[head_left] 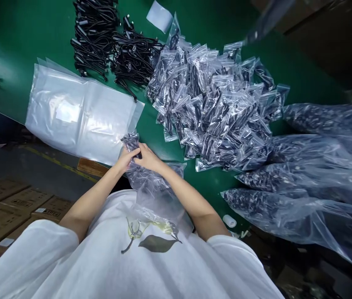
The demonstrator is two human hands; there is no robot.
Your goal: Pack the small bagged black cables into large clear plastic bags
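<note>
At the table's near edge, my left hand [127, 158] is closed round a small bunch of bagged cables [131, 140]. My right hand [147, 158] presses against the same bunch, its fingers closed on it from the right. Below the hands, a large clear plastic bag [157, 182] lies across my lap and the table edge; its contents are hard to make out. To the left is a stack of flat clear bags [82, 108]. A big heap of small zip bags with black cables [213, 104] spreads out to the right.
Loose black cables [96, 37] lie in piles at the back of the green table [33, 25]. Long filled plastic bags [306, 174] stretch along the right. A white roll [229, 221] sits near the right edge. Cardboard boxes [8, 211] stand on the floor at left.
</note>
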